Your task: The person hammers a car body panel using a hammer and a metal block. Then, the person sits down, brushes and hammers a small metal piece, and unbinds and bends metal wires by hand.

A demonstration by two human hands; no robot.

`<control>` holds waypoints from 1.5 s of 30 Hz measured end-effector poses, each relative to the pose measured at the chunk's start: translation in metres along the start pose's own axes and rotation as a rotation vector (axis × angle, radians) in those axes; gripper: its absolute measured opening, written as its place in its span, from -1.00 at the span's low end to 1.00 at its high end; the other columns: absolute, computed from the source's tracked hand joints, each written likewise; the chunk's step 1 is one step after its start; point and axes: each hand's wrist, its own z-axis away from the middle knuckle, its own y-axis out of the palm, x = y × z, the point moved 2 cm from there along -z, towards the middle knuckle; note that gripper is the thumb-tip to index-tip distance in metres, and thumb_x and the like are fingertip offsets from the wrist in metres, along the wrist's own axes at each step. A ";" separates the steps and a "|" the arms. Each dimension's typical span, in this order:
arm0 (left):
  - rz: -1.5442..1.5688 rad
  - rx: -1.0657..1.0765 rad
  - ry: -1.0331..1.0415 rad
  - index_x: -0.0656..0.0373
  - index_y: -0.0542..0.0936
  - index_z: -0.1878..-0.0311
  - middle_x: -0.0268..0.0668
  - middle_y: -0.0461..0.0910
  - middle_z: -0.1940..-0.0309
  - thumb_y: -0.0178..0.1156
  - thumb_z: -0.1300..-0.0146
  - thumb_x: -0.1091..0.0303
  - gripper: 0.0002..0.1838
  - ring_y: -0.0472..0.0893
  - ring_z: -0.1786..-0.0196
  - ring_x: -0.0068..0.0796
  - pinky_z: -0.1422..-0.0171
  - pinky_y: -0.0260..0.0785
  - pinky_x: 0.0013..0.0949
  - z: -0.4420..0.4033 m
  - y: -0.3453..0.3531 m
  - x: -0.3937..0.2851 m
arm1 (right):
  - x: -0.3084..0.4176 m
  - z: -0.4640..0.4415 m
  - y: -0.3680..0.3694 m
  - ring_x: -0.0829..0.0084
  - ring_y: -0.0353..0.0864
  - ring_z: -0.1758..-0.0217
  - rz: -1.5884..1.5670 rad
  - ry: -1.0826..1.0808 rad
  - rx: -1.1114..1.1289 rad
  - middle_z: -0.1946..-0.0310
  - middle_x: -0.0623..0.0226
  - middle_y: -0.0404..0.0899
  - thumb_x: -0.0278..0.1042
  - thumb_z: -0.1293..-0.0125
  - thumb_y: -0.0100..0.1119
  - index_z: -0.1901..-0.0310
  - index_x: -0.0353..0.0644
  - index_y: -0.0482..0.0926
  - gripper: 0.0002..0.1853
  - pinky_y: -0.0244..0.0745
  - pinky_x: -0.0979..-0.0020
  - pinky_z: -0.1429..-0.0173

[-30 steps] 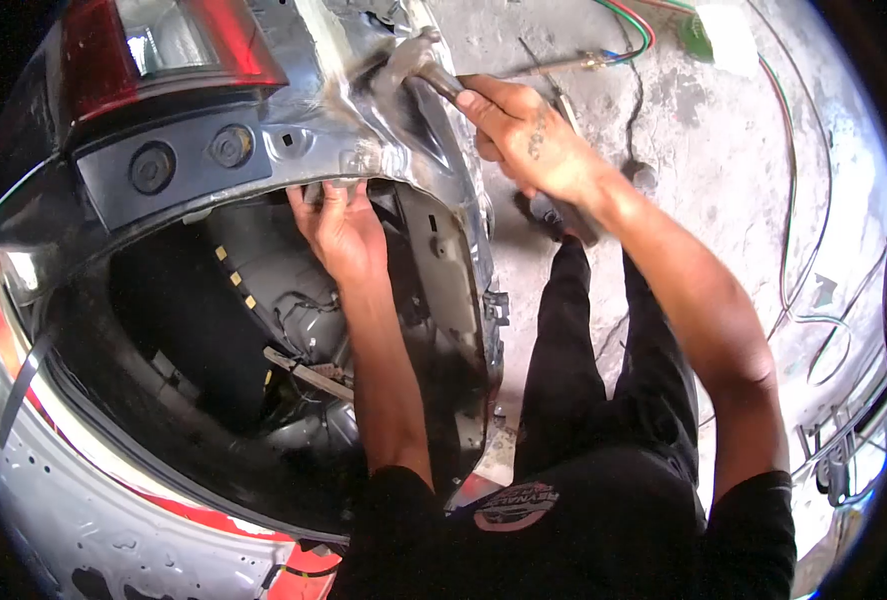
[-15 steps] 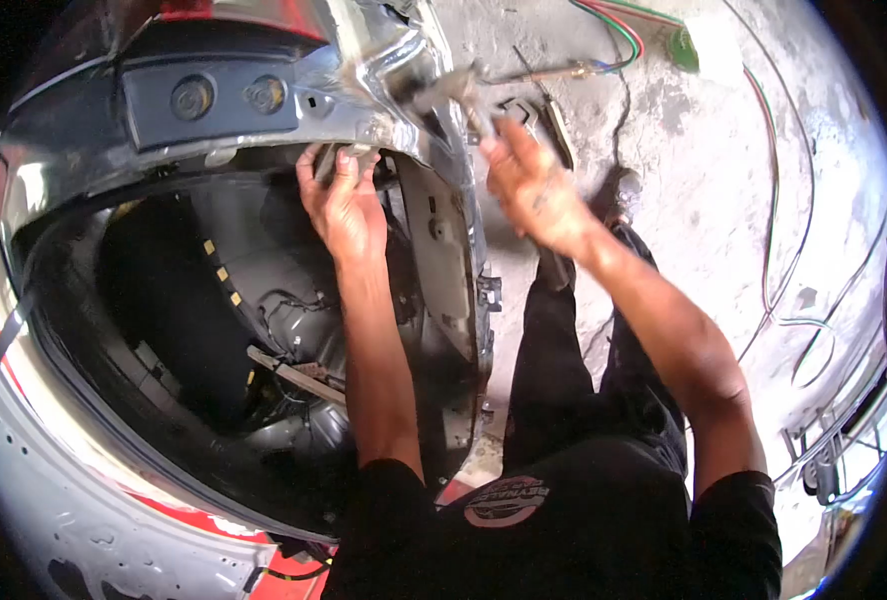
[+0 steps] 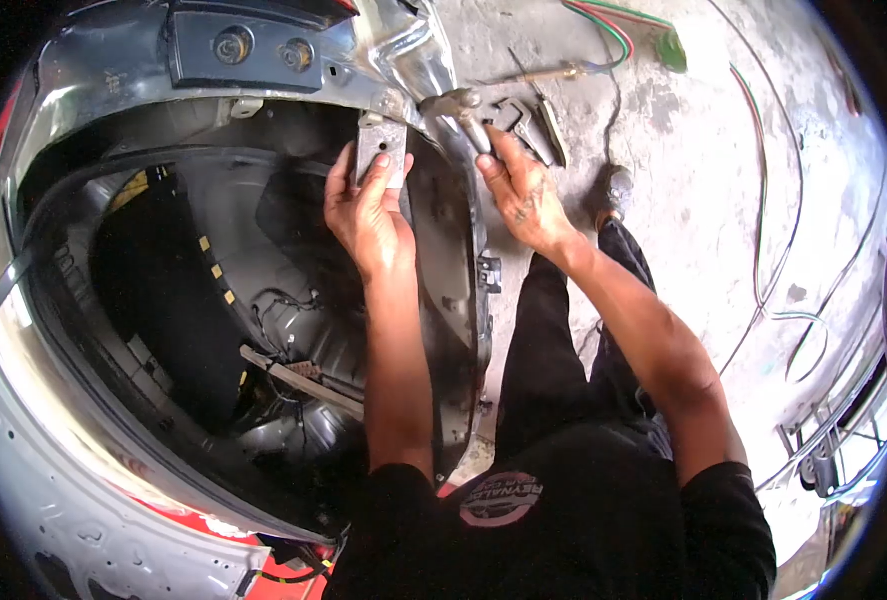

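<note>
My left hand (image 3: 374,215) grips a flat metal block (image 3: 382,150) with a dark hole in it, just below the rim of the car body opening. In my right hand (image 3: 529,200) is a hammer (image 3: 456,104), its head close to the bare metal corner of the car body panel (image 3: 404,60). Whether the hammer head touches the metal I cannot tell. My right fingers wrap around the handle, much of which they hide. The dark trunk opening (image 3: 294,220) lies beneath my left forearm.
A torch (image 3: 554,75) with red and green hoses lies on the concrete floor (image 3: 694,200). Beside it is a locking clamp (image 3: 524,130). A wooden stick (image 3: 304,383) and loose wires lie inside the trunk. More hoses run along the right.
My left hand has drawn the metal block down from behind the rim, so more of it shows. The hammer, blurred before, is now sharper and slightly lower. The view has shifted a little.
</note>
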 end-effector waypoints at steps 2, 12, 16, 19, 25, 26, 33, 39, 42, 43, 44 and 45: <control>-0.010 -0.016 -0.004 0.39 0.50 -0.16 -0.07 0.60 0.02 0.28 -0.17 0.68 -0.55 0.65 0.02 -0.16 -0.10 0.61 0.08 0.005 0.002 -0.002 | -0.014 0.001 -0.003 0.19 0.52 0.43 0.053 -0.074 -0.017 0.48 0.01 0.52 -0.22 -0.51 0.02 -0.26 -0.25 0.37 -0.59 0.42 0.18 0.22; -0.096 -0.055 0.049 0.28 0.48 -0.22 -0.14 0.63 0.01 0.29 -0.27 0.52 -0.56 0.64 0.01 -0.29 0.03 0.55 -0.25 0.035 -0.013 -0.019 | -0.020 0.023 -0.069 0.54 0.39 0.57 -0.358 0.426 0.162 0.63 0.31 0.42 -0.12 -0.48 0.01 -0.05 -0.35 0.50 -0.60 0.33 0.42 0.40; -0.163 -0.040 0.140 0.32 0.45 -0.21 -0.14 0.62 0.04 0.27 -0.29 0.51 -0.57 0.64 0.04 -0.31 -0.01 0.58 -0.23 0.029 -0.001 -0.011 | -0.019 -0.013 -0.074 0.58 0.31 0.64 -0.418 0.328 0.427 0.65 0.43 0.36 -0.04 -0.52 -0.08 0.18 -0.25 0.50 -0.62 0.27 0.43 0.46; -0.161 -0.108 0.117 0.33 0.46 -0.20 -0.14 0.61 0.04 0.27 -0.28 0.51 -0.57 0.64 0.05 -0.30 -0.04 0.59 -0.21 0.032 0.012 -0.006 | -0.009 -0.037 -0.084 0.61 0.27 0.67 -0.452 0.374 0.552 0.66 0.47 0.32 -0.02 -0.54 -0.10 0.14 -0.23 0.48 -0.61 0.23 0.46 0.55; -0.231 -0.142 0.140 0.31 0.47 -0.19 -0.13 0.61 0.03 0.34 -0.24 0.46 -0.54 0.64 0.02 -0.25 -0.08 0.59 -0.14 0.035 0.017 -0.001 | 0.004 -0.067 -0.088 0.61 0.25 0.64 -0.376 0.367 0.638 0.64 0.44 0.35 -0.03 -0.55 -0.09 -0.26 -0.23 0.44 -0.52 0.26 0.44 0.49; -0.247 -0.154 0.132 0.32 0.47 -0.18 -0.12 0.61 0.03 0.35 -0.24 0.46 -0.54 0.65 0.03 -0.25 -0.07 0.60 -0.15 0.033 0.018 0.000 | 0.002 -0.073 -0.086 0.61 0.26 0.63 -0.359 0.351 0.624 0.64 0.43 0.35 -0.03 -0.55 -0.08 -0.33 -0.22 0.41 -0.49 0.27 0.44 0.47; -0.358 -0.232 0.145 0.38 0.48 -0.14 -0.10 0.63 0.09 0.34 -0.24 0.47 -0.57 0.67 0.11 -0.27 0.01 0.65 -0.23 0.035 0.031 -0.001 | -0.007 -0.075 -0.060 0.50 0.46 0.42 -0.225 0.175 0.588 0.56 0.30 0.44 0.10 -0.51 -0.04 -0.38 -0.18 0.36 -0.40 0.44 0.38 0.18; -0.384 -0.167 0.147 0.38 0.48 -0.15 -0.11 0.63 0.07 0.29 -0.28 0.49 -0.59 0.67 0.11 -0.31 0.09 0.62 -0.28 0.033 0.024 -0.001 | -0.003 -0.065 -0.063 0.36 0.54 0.34 -0.247 0.334 0.594 0.51 0.23 0.52 0.10 -0.52 -0.06 -0.39 -0.12 0.37 -0.42 0.45 0.25 0.12; -0.407 -0.111 0.164 0.38 0.48 -0.16 -0.12 0.63 0.07 0.28 -0.29 0.47 -0.60 0.66 0.10 -0.33 0.10 0.59 -0.29 0.029 0.019 0.000 | -0.014 -0.061 -0.062 0.47 0.46 0.48 -0.195 0.240 0.590 0.61 0.33 0.43 0.10 -0.52 -0.07 -0.36 -0.20 0.39 -0.41 0.40 0.33 0.28; -0.402 -0.095 0.158 0.38 0.47 -0.16 -0.12 0.63 0.07 0.28 -0.30 0.46 -0.60 0.66 0.10 -0.33 0.08 0.59 -0.28 0.029 0.018 -0.001 | -0.010 -0.061 -0.068 0.50 0.41 0.54 -0.207 0.298 0.575 0.64 0.37 0.40 0.09 -0.52 -0.07 -0.36 -0.21 0.39 -0.41 0.37 0.36 0.35; -0.398 -0.080 0.151 0.38 0.47 -0.16 -0.12 0.63 0.07 0.28 -0.30 0.46 -0.60 0.65 0.09 -0.33 0.06 0.58 -0.27 0.028 0.019 -0.003 | -0.009 -0.059 -0.072 0.54 0.37 0.60 -0.221 0.358 0.559 0.67 0.41 0.37 0.09 -0.53 -0.07 -0.35 -0.22 0.40 -0.41 0.34 0.38 0.42; -0.397 -0.067 0.143 0.38 0.47 -0.17 -0.12 0.63 0.07 0.27 -0.31 0.45 -0.60 0.65 0.08 -0.33 0.04 0.58 -0.26 0.029 0.018 -0.005 | -0.014 -0.056 -0.073 0.60 0.26 0.71 -0.313 0.395 0.482 0.70 0.47 0.31 0.07 -0.53 -0.07 -0.35 -0.18 0.40 -0.44 0.24 0.42 0.56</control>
